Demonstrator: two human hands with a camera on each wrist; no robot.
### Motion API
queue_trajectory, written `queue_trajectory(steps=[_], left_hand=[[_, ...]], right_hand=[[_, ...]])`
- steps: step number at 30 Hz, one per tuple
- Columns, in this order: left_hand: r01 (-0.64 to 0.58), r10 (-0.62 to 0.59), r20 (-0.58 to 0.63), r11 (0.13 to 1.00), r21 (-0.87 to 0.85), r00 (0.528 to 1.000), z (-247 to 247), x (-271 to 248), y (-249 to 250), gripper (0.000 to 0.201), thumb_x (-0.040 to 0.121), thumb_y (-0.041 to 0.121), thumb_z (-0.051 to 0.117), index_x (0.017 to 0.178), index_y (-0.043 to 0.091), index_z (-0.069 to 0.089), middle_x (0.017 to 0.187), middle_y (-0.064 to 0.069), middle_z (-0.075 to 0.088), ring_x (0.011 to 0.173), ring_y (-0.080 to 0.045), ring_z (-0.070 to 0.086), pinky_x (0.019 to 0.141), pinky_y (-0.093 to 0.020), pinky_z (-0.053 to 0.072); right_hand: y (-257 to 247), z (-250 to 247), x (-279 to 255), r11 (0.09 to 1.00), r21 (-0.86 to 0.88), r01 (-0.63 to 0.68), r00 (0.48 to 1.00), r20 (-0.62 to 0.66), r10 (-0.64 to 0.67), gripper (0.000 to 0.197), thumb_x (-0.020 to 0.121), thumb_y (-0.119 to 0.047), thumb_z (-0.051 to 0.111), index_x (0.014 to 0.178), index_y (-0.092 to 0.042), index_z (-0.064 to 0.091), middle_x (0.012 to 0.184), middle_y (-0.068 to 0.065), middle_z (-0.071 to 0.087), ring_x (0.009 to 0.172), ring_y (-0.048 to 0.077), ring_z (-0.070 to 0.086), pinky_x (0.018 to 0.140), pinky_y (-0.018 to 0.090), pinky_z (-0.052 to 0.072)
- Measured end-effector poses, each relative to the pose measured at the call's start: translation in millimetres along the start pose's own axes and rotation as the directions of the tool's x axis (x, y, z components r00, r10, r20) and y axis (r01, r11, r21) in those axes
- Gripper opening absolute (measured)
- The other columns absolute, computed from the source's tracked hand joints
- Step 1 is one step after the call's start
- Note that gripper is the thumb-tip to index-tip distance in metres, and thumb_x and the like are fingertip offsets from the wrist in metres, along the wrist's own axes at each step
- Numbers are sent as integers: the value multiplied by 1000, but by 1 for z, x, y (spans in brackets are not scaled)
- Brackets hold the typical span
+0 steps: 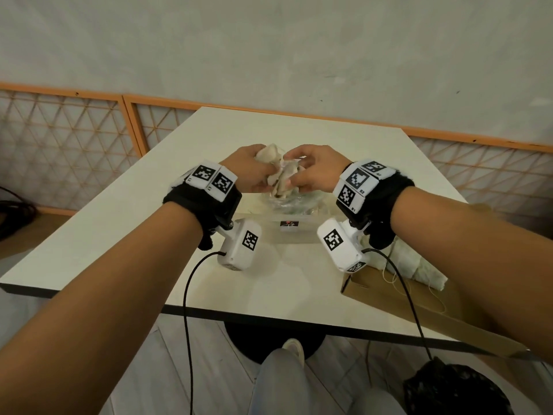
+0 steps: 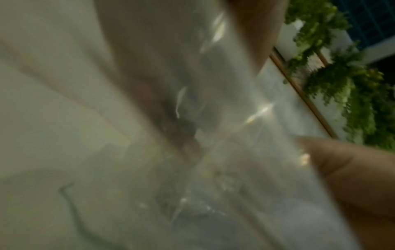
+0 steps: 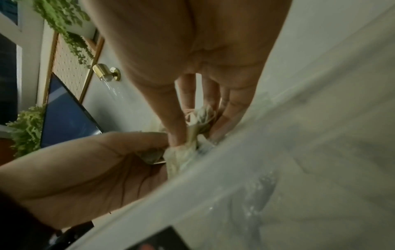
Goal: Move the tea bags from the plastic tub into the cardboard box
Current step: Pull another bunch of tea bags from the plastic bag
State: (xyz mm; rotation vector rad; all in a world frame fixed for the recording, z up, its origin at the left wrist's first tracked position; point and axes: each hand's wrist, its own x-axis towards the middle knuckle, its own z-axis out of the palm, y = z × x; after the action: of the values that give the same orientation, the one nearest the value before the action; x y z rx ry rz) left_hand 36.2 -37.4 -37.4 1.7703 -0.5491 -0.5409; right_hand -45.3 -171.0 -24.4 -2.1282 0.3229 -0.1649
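Both hands meet over the clear plastic tub (image 1: 299, 206) at the middle of the table. My left hand (image 1: 267, 178) grips a pale bunch of tea bags (image 1: 270, 155). My right hand (image 1: 294, 179) pinches tea bags from the same clump, and in the right wrist view its fingertips (image 3: 177, 140) and thumb squeeze a crumpled tea bag (image 3: 181, 157) just above the tub's rim (image 3: 245, 160). The left wrist view is blurred, showing clear plastic and a thumb (image 2: 342, 169). The cardboard box (image 1: 386, 292) lies open at the right front, with several tea bags (image 1: 419, 265) in it, partly hidden by my right forearm.
The white table (image 1: 149, 223) ends close in front of me, and the box hangs over its right front corner. An orange lattice railing (image 1: 89, 130) runs behind the table. A black bag (image 1: 454, 390) and my knee sit below the edge.
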Motion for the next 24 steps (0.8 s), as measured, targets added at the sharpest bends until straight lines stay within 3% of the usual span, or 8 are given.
queue_trajectory(steps=[5, 8, 11, 13, 16, 18, 20, 24], left_hand=[[63, -64, -18, 995, -76, 998, -8, 10, -5, 21, 92, 7, 53, 112, 14, 52, 110, -11, 55, 87, -20, 58, 68, -26, 57], [36, -36, -27, 999, -23, 999, -7, 12, -5, 24, 92, 5, 49, 114, 15, 51, 108, -8, 53, 78, -14, 54, 57, -21, 55], [-35, 35, -4, 999, -1, 999, -3, 12, -1, 26, 90, 3, 47, 112, 18, 51, 105, -5, 53, 78, -13, 53, 62, -23, 51], [-81, 80, 96, 997, 5, 992, 3, 7, 3, 25, 82, 4, 53, 102, 18, 52, 94, -1, 56, 77, -12, 55, 64, -23, 49], [-150, 130, 232, 986, 71, 964, 12, 2, 9, 36, 68, 15, 66, 99, 11, 50, 76, -1, 55, 55, -8, 54, 51, -21, 42], [-161, 142, 194, 983, 87, 971, 13, 3, 8, 38, 73, 18, 72, 102, 10, 50, 74, -2, 56, 52, -10, 52, 49, -22, 39], [-157, 152, 127, 987, 30, 980, 12, 5, 6, 17, 83, 15, 67, 93, 14, 54, 70, -3, 55, 55, -14, 48, 50, -23, 36], [-40, 49, 24, 953, -299, 999, 5, 7, 7, 13, 92, 5, 56, 90, 18, 57, 73, -2, 55, 56, -8, 51, 43, -15, 38]], right_hand=[[5, -4, 7, 998, -57, 15, 985, -171, -25, 26, 72, 3, 69, 77, -22, 67, 77, 4, 60, 74, 21, 60, 76, 35, 57], [3, -9, 7, 995, 94, 24, 976, -220, -3, 26, 75, 5, 66, 88, -17, 65, 75, 7, 60, 64, 17, 58, 65, 26, 56], [-3, -12, 4, 987, 156, 44, 971, -240, -6, 33, 77, 5, 65, 103, -15, 60, 77, 5, 62, 65, 15, 59, 68, 26, 57], [-7, -12, 4, 981, 189, 47, 972, -236, -1, 40, 76, 6, 65, 110, -15, 55, 80, 5, 64, 70, 17, 62, 69, 27, 57], [-11, -5, 4, 965, 258, 45, 976, -219, 13, 52, 74, 3, 70, 119, -13, 48, 84, 11, 65, 71, 21, 62, 73, 33, 58], [-12, -3, 6, 967, 253, 37, 977, -212, 18, 53, 73, -4, 73, 119, -15, 48, 91, 15, 67, 82, 26, 65, 83, 41, 56], [-12, -5, 5, 966, 256, 38, 975, -220, 20, 47, 76, -5, 70, 115, -15, 48, 92, 9, 64, 91, 25, 64, 87, 42, 54], [-6, -4, 3, 995, 84, 44, 971, -236, -23, 52, 75, -9, 72, 118, -19, 44, 105, 1, 57, 98, 21, 61, 90, 42, 52]])
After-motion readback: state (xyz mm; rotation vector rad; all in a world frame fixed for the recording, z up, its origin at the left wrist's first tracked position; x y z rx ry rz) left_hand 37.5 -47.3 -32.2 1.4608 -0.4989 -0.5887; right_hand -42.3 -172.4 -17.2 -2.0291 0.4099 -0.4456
